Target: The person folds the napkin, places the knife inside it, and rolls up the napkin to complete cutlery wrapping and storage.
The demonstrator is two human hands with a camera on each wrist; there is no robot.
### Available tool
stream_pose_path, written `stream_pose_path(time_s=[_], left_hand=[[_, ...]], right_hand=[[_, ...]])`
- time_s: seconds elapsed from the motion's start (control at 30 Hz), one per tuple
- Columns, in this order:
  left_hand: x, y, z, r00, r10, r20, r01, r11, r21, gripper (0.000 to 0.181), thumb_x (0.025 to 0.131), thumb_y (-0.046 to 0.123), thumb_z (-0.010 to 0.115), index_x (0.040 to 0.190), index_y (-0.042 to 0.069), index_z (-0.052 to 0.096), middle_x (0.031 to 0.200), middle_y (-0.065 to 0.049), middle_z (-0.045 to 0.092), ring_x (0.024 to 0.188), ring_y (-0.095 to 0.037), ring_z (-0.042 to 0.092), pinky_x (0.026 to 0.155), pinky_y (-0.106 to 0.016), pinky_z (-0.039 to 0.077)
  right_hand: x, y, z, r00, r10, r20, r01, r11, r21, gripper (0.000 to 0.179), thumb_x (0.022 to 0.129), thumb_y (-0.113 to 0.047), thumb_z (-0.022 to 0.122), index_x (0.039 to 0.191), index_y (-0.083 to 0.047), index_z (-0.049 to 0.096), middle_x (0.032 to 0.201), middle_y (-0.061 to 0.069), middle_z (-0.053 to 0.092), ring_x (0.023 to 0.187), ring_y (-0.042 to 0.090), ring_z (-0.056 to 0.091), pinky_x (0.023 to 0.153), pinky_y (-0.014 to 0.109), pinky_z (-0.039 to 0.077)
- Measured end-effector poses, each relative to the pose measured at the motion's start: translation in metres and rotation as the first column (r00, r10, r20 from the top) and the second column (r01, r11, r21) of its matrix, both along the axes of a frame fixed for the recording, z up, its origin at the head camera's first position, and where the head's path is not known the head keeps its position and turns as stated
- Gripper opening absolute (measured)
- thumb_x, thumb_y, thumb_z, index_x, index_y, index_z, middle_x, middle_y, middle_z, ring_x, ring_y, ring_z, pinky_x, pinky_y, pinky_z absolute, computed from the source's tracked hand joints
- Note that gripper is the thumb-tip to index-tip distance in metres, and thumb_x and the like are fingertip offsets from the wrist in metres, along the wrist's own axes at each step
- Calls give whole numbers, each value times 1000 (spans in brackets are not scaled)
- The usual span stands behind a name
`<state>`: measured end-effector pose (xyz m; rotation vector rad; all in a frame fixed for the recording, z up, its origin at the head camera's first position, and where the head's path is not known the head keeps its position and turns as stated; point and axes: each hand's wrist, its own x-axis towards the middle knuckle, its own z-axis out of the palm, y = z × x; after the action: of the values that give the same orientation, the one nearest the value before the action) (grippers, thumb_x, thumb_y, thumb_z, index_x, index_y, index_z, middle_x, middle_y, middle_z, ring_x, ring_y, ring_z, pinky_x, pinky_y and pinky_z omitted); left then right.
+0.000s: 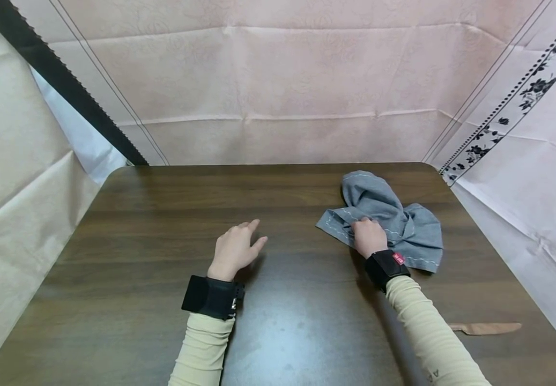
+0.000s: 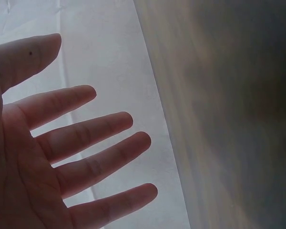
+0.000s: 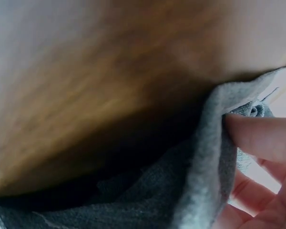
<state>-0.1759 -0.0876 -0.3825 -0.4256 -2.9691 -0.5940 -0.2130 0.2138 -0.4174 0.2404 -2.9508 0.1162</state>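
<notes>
A crumpled blue-grey cloth point(image 1: 379, 198) with pale stitching along its edges lies on the right part of the wooden table point(image 1: 162, 225). My right hand point(image 1: 370, 237) pinches it near its front edge; in the right wrist view the thumb and fingers point(image 3: 262, 136) hold a raised fold of the cloth point(image 3: 207, 138). To the left of the cloth, my left hand point(image 1: 233, 247) hovers over the table with its fingers spread. In the left wrist view that hand point(image 2: 81, 148) holds nothing, its fingers nearly straight.
A brown, wooden-looking knife point(image 1: 492, 328) lies near the right edge of the table, its left end hidden behind my right forearm. Pale patterned sheets point(image 1: 278, 80) hang behind the far edge and along both sides. A dark band point(image 1: 65, 80) runs down at upper left.
</notes>
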Motion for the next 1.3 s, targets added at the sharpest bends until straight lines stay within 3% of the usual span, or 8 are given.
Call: stream_pose_path(time_s=[0.23, 0.4, 0.6, 0.7, 0.8, 0.93, 1.1, 1.3], left_hand=[[-3, 6, -1, 1000, -25, -16, 25, 1000, -14, 48, 89, 32, 57, 128, 4, 53, 120, -18, 57, 106, -31, 56, 73, -43, 50], [-6, 18, -4, 996, -82, -29, 81, 997, -19, 47, 89, 33, 57, 128, 5, 53, 120, -17, 57, 105, -31, 57, 71, -43, 50], [-13, 38, -12, 985, -172, 34, 173, 984, -37, 47, 90, 33, 56, 128, 5, 53, 121, -14, 57, 108, -28, 55, 78, -42, 48], [-18, 49, -17, 969, -241, 56, 243, 969, -38, 45, 90, 31, 56, 125, 3, 54, 118, -14, 58, 107, -27, 55, 83, -40, 46], [-21, 61, -21, 942, -330, 60, 333, 942, -47, 41, 90, 28, 57, 120, 0, 58, 116, -15, 57, 105, -27, 55, 85, -38, 45], [-21, 77, -21, 906, -402, 133, 417, 902, -114, 46, 90, 30, 57, 124, 0, 55, 129, -17, 47, 118, -29, 45, 96, -42, 36], [-16, 91, -20, 868, -370, 330, 440, 882, -170, 58, 89, 36, 56, 137, 7, 41, 146, -12, 27, 134, -27, 24, 102, -56, 20], [-13, 95, -19, 860, -338, 383, 436, 877, -204, 60, 89, 37, 56, 139, 11, 38, 148, -7, 24, 135, -23, 20, 100, -61, 16]], right_hand=[[1, -12, 3, 999, 32, 5, -32, 999, 9, 16, 77, 7, 57, 82, 0, 70, 76, 19, 58, 71, 38, 57, 60, 48, 48], [1, -24, 5, 998, 55, -11, -55, 998, 14, 16, 76, 6, 58, 83, -1, 71, 76, 18, 58, 71, 37, 57, 60, 47, 48], [1, -37, 5, 997, 73, -4, -72, 997, 26, 19, 79, 6, 56, 85, -3, 71, 78, 18, 58, 72, 36, 57, 58, 46, 49], [2, -39, 5, 997, 80, -11, -80, 996, 31, 19, 79, 6, 56, 84, -4, 71, 78, 18, 58, 71, 37, 57, 57, 46, 49], [3, -39, 5, 996, 86, -13, -85, 996, 28, 18, 78, 6, 57, 84, -4, 71, 77, 17, 57, 70, 36, 57, 56, 46, 49], [5, -37, 3, 996, 92, -6, -92, 996, 20, 18, 78, 6, 58, 83, -4, 71, 77, 17, 56, 70, 36, 57, 56, 46, 49], [10, -34, 4, 994, 107, -10, -106, 994, 13, 14, 73, 5, 62, 79, -4, 69, 76, 16, 56, 71, 36, 57, 57, 46, 48], [31, -29, 9, 991, 116, -67, -117, 993, -7, 10, 71, 5, 62, 76, -2, 67, 74, 13, 54, 75, 32, 55, 59, 42, 48]])
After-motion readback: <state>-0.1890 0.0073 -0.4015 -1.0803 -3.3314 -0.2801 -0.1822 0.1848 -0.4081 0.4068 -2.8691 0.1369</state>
